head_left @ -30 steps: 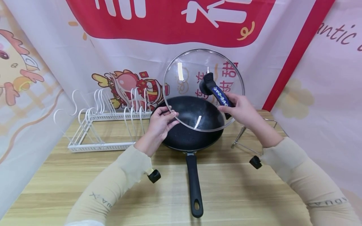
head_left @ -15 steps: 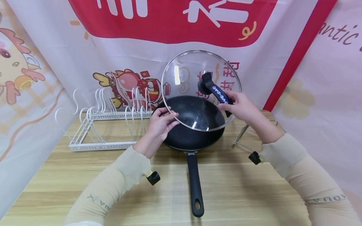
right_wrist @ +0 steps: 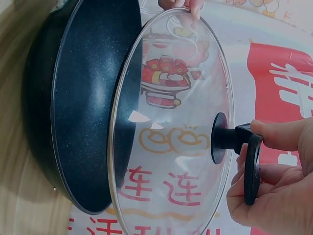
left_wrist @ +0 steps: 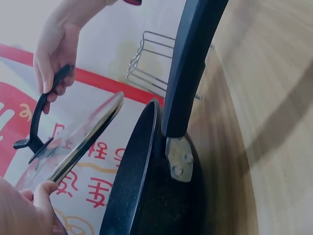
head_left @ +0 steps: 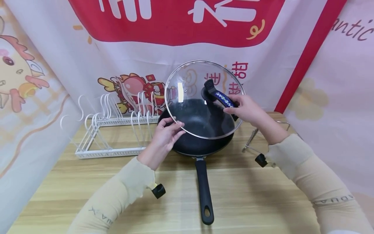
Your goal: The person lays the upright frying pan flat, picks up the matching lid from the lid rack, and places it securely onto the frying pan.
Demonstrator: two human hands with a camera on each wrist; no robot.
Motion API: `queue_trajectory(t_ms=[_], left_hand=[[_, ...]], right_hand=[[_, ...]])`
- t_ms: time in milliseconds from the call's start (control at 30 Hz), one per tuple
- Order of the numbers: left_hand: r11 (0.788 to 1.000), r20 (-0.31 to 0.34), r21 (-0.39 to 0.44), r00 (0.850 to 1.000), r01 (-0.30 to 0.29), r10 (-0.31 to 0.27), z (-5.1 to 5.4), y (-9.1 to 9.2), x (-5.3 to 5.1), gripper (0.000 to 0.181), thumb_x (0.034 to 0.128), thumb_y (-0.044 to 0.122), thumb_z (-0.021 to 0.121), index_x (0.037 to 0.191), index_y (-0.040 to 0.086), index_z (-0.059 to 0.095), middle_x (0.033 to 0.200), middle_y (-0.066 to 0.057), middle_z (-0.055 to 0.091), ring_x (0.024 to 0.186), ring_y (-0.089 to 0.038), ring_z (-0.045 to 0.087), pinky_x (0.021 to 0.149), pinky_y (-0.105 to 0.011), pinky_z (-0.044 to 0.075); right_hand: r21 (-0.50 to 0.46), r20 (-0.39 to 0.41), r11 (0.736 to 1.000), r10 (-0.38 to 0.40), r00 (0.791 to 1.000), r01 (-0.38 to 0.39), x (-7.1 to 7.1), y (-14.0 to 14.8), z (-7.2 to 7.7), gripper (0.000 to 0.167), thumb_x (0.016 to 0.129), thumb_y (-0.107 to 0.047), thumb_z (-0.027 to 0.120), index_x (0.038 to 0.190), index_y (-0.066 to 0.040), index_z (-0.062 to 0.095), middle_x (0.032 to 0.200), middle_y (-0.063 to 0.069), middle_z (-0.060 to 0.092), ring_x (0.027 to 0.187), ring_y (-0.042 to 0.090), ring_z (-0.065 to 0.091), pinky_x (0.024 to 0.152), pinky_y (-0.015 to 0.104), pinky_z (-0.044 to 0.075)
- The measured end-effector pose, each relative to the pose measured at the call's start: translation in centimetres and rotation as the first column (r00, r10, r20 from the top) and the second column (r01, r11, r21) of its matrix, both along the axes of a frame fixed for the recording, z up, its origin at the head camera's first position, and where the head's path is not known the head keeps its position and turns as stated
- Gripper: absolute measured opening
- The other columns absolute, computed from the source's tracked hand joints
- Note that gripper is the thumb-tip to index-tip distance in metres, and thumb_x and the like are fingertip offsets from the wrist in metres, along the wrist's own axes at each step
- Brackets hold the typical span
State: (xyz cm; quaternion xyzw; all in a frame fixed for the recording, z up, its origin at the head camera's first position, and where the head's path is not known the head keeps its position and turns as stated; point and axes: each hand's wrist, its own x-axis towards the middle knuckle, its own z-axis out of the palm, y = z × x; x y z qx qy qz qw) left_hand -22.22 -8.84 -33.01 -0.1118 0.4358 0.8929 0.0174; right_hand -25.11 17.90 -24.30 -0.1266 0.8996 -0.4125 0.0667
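A round glass lid (head_left: 190, 113) with a metal rim is held tilted above a black frying pan (head_left: 187, 146). My right hand (head_left: 246, 109) grips the lid's black handle (head_left: 224, 99), its fingers curled round it in the right wrist view. At the lid's near left edge my left hand (head_left: 165, 136) pinches the rim between thumb and fingers. The pan stands on the table with its long handle (head_left: 204, 191) pointing toward me. In the left wrist view a gap shows between the lid's rim (left_wrist: 90, 142) and the pan's rim (left_wrist: 146, 166).
To the left stands a white wire rack (head_left: 111, 152) with upright loops. A small metal wire stand (head_left: 251, 139) is at the right, partly behind my right forearm. Printed cloth (head_left: 146, 58) hangs behind the wooden table (head_left: 233, 195).
The lid has come down a little and shifted slightly left over the pan, tilting flatter. Both hands keep their hold on it, and the pan stays in place.
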Motion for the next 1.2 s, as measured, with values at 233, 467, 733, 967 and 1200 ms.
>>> queue_trajectory(t_ms=[233, 467, 733, 967, 1200], left_hand=[[0.999, 0.021, 0.009, 0.999, -0.042, 0.042, 0.1, 0.5, 0.7, 0.027, 0.0968, -0.015, 0.056, 0.107, 0.009, 0.049, 0.085, -0.005, 0.063, 0.076, -0.014, 0.070, 0.069, -0.027, 0.061], [0.996, 0.050, 0.008, 0.994, -0.093, 0.092, 0.4, 0.8, 1.2, 0.029, 0.0969, -0.013, 0.058, 0.114, 0.007, 0.047, 0.086, -0.005, 0.064, 0.077, -0.013, 0.070, 0.072, -0.028, 0.061], [0.988, 0.047, 0.017, 0.987, -0.154, 0.153, 0.4, 0.9, 1.5, 0.028, 0.0953, -0.015, 0.059, 0.112, 0.005, 0.048, 0.095, -0.006, 0.058, 0.077, -0.011, 0.068, 0.073, -0.031, 0.062], [0.984, 0.057, 0.007, 0.983, -0.176, 0.175, 0.3, 0.6, 1.6, 0.023, 0.0947, -0.014, 0.061, 0.104, 0.006, 0.053, 0.096, -0.004, 0.058, 0.083, -0.013, 0.066, 0.088, -0.041, 0.059], [0.982, 0.066, 0.012, 0.980, -0.188, 0.187, 0.2, 0.5, 1.9, 0.024, 0.0936, -0.015, 0.062, 0.106, 0.005, 0.055, 0.102, -0.005, 0.056, 0.092, -0.014, 0.067, 0.100, -0.046, 0.053]], right_hand=[[-0.035, 0.024, 0.999, 0.009, 1.000, -0.008, 0.0, -0.3, 0.3, 0.060, 0.103, -0.009, 0.061, 0.156, 0.003, 0.036, 0.148, 0.028, 0.044, 0.123, 0.037, 0.047, 0.109, 0.054, 0.043], [-0.037, 0.059, 0.999, 0.009, 0.998, -0.007, -0.2, -0.5, 0.5, 0.059, 0.104, -0.010, 0.060, 0.156, 0.002, 0.036, 0.147, 0.028, 0.045, 0.123, 0.037, 0.047, 0.110, 0.053, 0.042], [-0.044, 0.062, 0.999, 0.014, 0.998, -0.011, -0.1, -0.7, 0.7, 0.057, 0.104, -0.010, 0.060, 0.154, 0.004, 0.038, 0.145, 0.027, 0.047, 0.122, 0.036, 0.048, 0.110, 0.052, 0.043], [-0.032, 0.057, 0.999, 0.021, 0.998, -0.019, -0.1, -0.8, 0.7, 0.053, 0.103, -0.010, 0.061, 0.151, 0.005, 0.042, 0.141, 0.027, 0.050, 0.119, 0.037, 0.048, 0.109, 0.052, 0.043], [-0.041, 0.080, 0.999, 0.030, 0.996, -0.027, -0.1, -0.9, 0.7, 0.055, 0.104, -0.010, 0.060, 0.152, 0.005, 0.039, 0.144, 0.028, 0.046, 0.122, 0.039, 0.047, 0.111, 0.055, 0.041]])
